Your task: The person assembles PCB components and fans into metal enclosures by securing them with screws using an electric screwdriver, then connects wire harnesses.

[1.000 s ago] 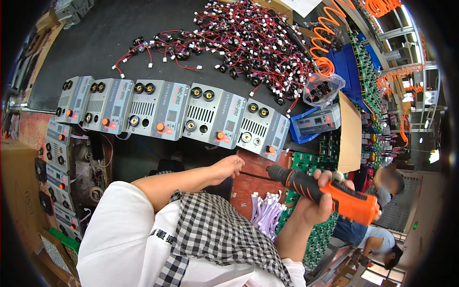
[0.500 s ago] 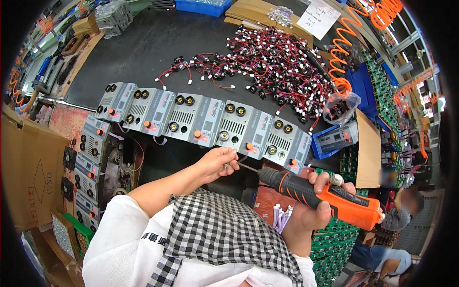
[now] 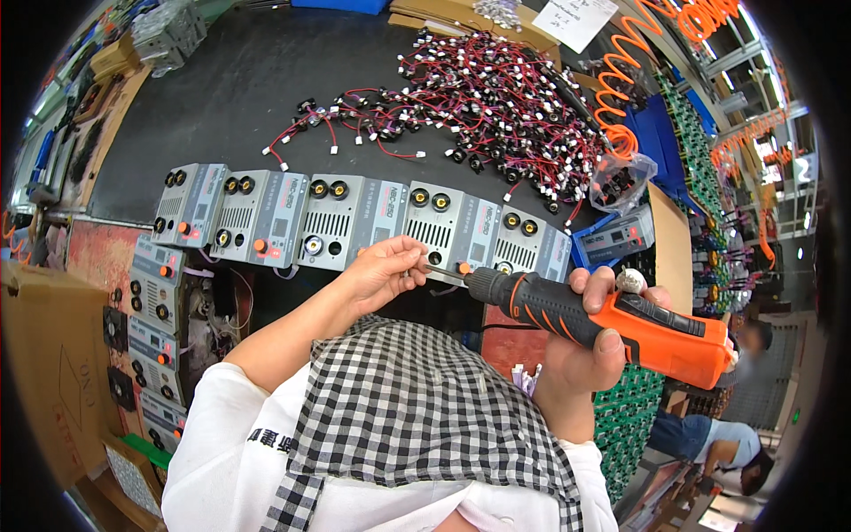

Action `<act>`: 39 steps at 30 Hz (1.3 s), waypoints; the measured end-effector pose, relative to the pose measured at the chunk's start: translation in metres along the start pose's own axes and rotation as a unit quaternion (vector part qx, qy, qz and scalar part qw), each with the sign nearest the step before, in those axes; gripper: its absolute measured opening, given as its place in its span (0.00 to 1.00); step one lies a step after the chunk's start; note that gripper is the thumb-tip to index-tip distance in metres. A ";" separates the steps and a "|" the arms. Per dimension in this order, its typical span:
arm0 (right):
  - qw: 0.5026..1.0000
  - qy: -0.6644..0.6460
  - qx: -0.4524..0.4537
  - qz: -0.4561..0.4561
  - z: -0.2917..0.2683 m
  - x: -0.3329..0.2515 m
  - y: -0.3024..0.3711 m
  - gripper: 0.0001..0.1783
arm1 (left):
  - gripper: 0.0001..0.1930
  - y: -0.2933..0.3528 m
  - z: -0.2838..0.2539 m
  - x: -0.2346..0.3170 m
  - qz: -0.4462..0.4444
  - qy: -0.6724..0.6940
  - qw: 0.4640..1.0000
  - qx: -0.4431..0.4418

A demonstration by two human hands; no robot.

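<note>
My right hand [image 3: 574,377] is wrapped round an orange-and-black electric screwdriver [image 3: 678,341], held level with its chuck toward the left. A small whitish piece [image 3: 631,281] shows among that hand's fingers; I cannot tell what it is. Fingers pinched, my left hand [image 3: 377,277] is at the tip of the thin driver bit [image 3: 447,271]. Whatever is between those fingertips is hidden. Just beyond both hands, a row of grey control panels [image 3: 448,235] with black sockets and orange knobs lines the table edge. My left hand covers part of the middle panel [image 3: 332,213].
A black tabletop [image 3: 222,106] carries a large heap of red-and-black wired connectors [image 3: 505,106]. More panels [image 3: 158,297] are stacked at left, near a cardboard box [image 3: 53,337]. Green circuit boards [image 3: 628,412], a blue bin [image 3: 660,142] and a coiled orange hose [image 3: 616,89] are at right. Another person [image 3: 718,443] bends over beyond.
Both hands and the screwdriver have risen toward the panels, and my left hand now overlaps the middle one. The view has shifted slightly. The other person at right has changed posture.
</note>
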State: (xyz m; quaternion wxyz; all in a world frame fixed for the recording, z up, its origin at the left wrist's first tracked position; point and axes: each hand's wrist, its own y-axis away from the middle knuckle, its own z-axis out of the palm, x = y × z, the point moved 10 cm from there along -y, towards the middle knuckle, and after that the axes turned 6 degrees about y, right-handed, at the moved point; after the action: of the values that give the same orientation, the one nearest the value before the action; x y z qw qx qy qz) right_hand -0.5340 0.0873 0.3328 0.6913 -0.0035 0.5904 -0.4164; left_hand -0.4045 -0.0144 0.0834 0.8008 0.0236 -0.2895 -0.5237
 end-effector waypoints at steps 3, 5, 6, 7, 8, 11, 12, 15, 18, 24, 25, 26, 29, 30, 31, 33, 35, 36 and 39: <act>1.000 -0.007 -0.014 -0.008 0.008 0.001 -0.009 0.31 | 0.06 -0.007 0.002 0.004 -0.015 0.034 0.999 -0.023; 1.000 -0.001 -0.005 -0.008 0.011 0.003 -0.012 0.31 | 0.06 -0.009 0.004 0.005 -0.034 0.054 0.998 -0.028; 1.000 0.002 0.004 -0.007 0.011 0.005 -0.014 0.31 | 0.06 -0.010 0.006 0.007 -0.035 0.055 0.997 -0.029; 1.000 0.003 0.005 -0.007 0.012 0.008 -0.016 0.31 | 0.06 -0.011 0.005 0.007 -0.044 0.062 0.997 -0.025; 1.000 0.010 0.004 -0.004 0.013 0.012 -0.017 0.31 | 0.07 -0.011 0.005 0.007 -0.053 0.068 0.996 -0.020; 1.000 0.020 0.006 -0.002 0.016 0.018 -0.021 0.31 | 0.08 -0.012 0.001 0.008 -0.066 0.087 0.994 -0.001; 1.000 0.023 0.009 -0.003 0.016 0.019 -0.023 0.31 | 0.08 -0.013 0.001 0.008 -0.072 0.096 0.993 -0.004; 1.000 0.014 -0.002 -0.017 0.020 0.022 -0.027 0.31 | 0.08 -0.018 -0.002 0.010 -0.084 0.111 0.990 0.002; 1.000 0.022 -0.001 -0.015 0.025 0.025 -0.032 0.31 | 0.07 -0.025 -0.005 0.012 -0.093 0.116 0.989 -0.010; 0.998 0.055 0.013 -0.015 0.024 0.031 -0.039 0.27 | 0.17 -0.050 -0.010 0.045 -0.107 0.002 0.993 0.051; 0.998 0.057 0.014 -0.015 0.022 0.033 -0.041 0.27 | 0.20 -0.066 -0.018 0.063 -0.095 -0.059 0.993 0.027; 0.997 0.060 0.039 -0.020 0.015 0.031 -0.041 0.30 | 0.19 -0.084 -0.033 0.086 -0.060 -0.141 0.987 0.047; 0.995 0.082 0.060 -0.015 0.017 0.030 -0.040 0.30 | 0.14 -0.137 -0.082 0.176 0.170 -0.493 0.840 0.149; 0.993 0.103 0.064 -0.004 0.015 0.033 -0.039 0.27 | 0.14 -0.143 -0.076 0.199 0.200 -0.602 0.747 0.201; 0.991 0.111 0.075 -0.008 0.010 0.034 -0.037 0.27 | 0.14 -0.145 -0.055 0.213 0.178 -0.703 0.643 0.245; 0.989 0.125 0.083 -0.004 0.007 0.032 -0.034 0.27 | 0.17 -0.154 -0.034 0.216 0.137 -0.804 0.527 0.239; 0.987 0.133 0.089 -0.005 0.007 0.031 -0.032 0.28 | 0.17 -0.168 -0.035 0.210 0.112 -0.848 0.476 0.204; 0.986 0.139 0.093 -0.005 0.006 0.029 -0.031 0.28 | 0.17 -0.174 -0.034 0.207 0.120 -0.873 0.433 0.191; 0.981 0.151 0.122 -0.001 0.003 0.023 -0.025 0.27 | 0.16 -0.178 -0.036 0.202 0.122 -0.893 0.397 0.171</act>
State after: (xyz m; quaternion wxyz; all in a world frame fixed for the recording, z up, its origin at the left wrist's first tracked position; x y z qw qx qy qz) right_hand -0.5471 0.0564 0.3274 0.5890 0.1430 0.6330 -0.4817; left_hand -0.4762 -0.2765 0.0815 0.1193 -0.3568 -0.9229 -0.0821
